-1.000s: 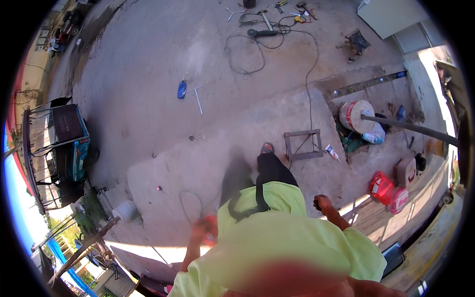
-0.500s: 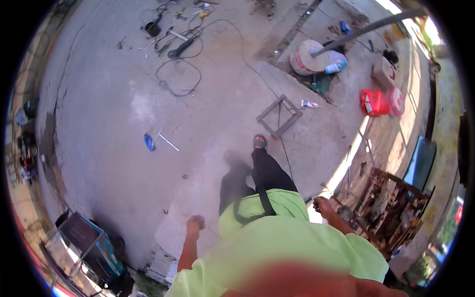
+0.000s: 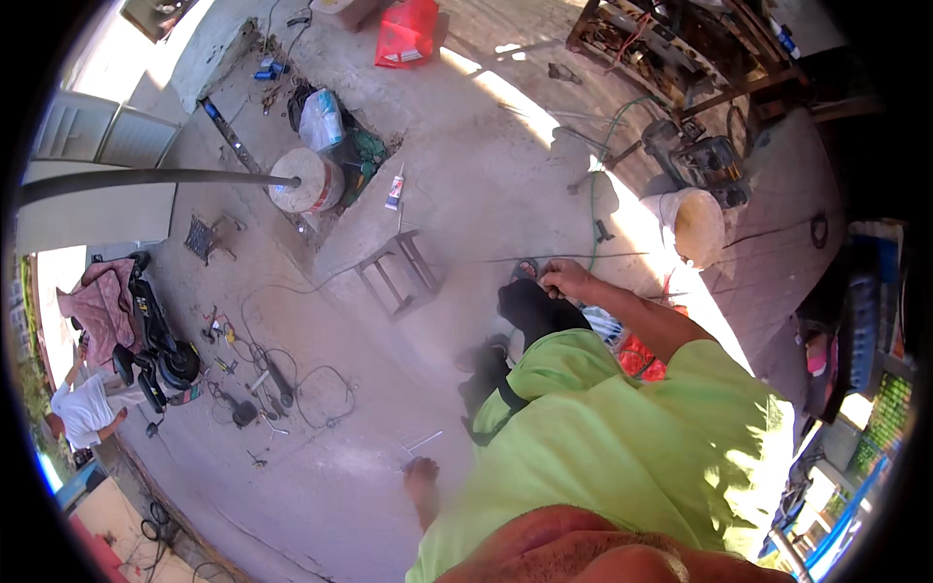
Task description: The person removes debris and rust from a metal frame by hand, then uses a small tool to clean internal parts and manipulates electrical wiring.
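My left hand (image 3: 421, 476) hangs low beside my body, its fingers curled in, and nothing shows in it. Just beyond it a thin T-shaped metal tool (image 3: 424, 443) lies on the concrete. My right hand (image 3: 564, 279) is out in front of my dark trouser leg (image 3: 536, 309), fingertips pinched together. Whatever it may hold is too small to make out. Ahead on the floor stands a small metal frame stool (image 3: 400, 272), with a white tube (image 3: 395, 190) lying beyond it.
A pole rises from a concrete-filled bucket (image 3: 309, 180). Tools and a corded grinder (image 3: 280, 384) lie at left, near a scooter (image 3: 160, 340) and another person (image 3: 87, 408). At right are a white bucket (image 3: 695, 228), a machine (image 3: 695, 155) and a cluttered rack (image 3: 671, 49).
My view and body have turned to the right, so the stool and tools now appear farther left. My right hand has come forward over my leg. The scooter and another person have entered view.
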Tool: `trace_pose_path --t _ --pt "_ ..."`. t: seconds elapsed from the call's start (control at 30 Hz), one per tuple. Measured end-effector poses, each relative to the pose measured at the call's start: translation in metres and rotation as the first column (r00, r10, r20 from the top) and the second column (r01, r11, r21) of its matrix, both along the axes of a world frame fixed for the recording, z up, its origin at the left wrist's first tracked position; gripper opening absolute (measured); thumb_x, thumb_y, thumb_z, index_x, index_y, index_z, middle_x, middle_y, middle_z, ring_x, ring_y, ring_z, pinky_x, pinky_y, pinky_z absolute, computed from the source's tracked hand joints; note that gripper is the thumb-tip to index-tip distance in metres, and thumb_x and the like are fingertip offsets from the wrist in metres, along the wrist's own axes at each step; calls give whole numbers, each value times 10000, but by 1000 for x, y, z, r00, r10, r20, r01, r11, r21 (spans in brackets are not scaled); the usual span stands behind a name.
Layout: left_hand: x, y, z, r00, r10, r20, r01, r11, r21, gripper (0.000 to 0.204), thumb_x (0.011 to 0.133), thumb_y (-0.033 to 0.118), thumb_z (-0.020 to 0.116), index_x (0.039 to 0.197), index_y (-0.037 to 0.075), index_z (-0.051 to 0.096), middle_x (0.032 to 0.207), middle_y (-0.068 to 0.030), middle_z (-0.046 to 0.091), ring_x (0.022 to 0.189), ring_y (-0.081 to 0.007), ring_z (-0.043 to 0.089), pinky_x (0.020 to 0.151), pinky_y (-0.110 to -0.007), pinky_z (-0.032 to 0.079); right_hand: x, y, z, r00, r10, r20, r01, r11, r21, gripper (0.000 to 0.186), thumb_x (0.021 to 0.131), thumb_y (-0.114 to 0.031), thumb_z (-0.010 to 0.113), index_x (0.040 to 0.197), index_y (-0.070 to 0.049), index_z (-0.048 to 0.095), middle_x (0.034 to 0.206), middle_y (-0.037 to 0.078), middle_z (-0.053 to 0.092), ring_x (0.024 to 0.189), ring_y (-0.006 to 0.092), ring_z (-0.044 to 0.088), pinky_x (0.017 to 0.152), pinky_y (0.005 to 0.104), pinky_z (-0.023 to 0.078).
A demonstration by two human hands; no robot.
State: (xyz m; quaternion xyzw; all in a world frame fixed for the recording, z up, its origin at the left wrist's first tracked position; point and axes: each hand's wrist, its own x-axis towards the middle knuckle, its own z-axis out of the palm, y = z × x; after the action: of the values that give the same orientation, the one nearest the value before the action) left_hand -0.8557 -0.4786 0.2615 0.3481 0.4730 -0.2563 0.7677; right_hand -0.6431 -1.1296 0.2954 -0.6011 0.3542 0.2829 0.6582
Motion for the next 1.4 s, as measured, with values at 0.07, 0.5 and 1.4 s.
trace_pose_path --t 0.07,0.5,1.4 --pt "83 -75 38 976 -213 47 195 948 253 188 888 141 629 1046 43 598 959 -142 657 847 -292 648 717 -398 545 7 -3 -3 988 28 150 -24 999 -30 102 874 -142 626 918 -51 636 779 34 651 631 124 610 593 274 497" --pt "415 -512 78 -171 -944 282 783 44 620 195 939 175 571 1108 88 610 1024 -109 659 986 -270 635 893 -400 519 120 -65 107 813 308 494 -120 919 -375 293 848 -298 652 1042 -80 666 995 155 683 963 379 656 815 482 511" --pt "547 -1001 74 366 -930 40 921 355 -162 290 1030 320 536 823 117 541 668 -15 500 566 -129 487 510 -251 377 67 -591 24 853 -382 356 513 740 -434 247 931 -100 660 1135 39 636 1075 107 717 984 122 671 872 284 529"
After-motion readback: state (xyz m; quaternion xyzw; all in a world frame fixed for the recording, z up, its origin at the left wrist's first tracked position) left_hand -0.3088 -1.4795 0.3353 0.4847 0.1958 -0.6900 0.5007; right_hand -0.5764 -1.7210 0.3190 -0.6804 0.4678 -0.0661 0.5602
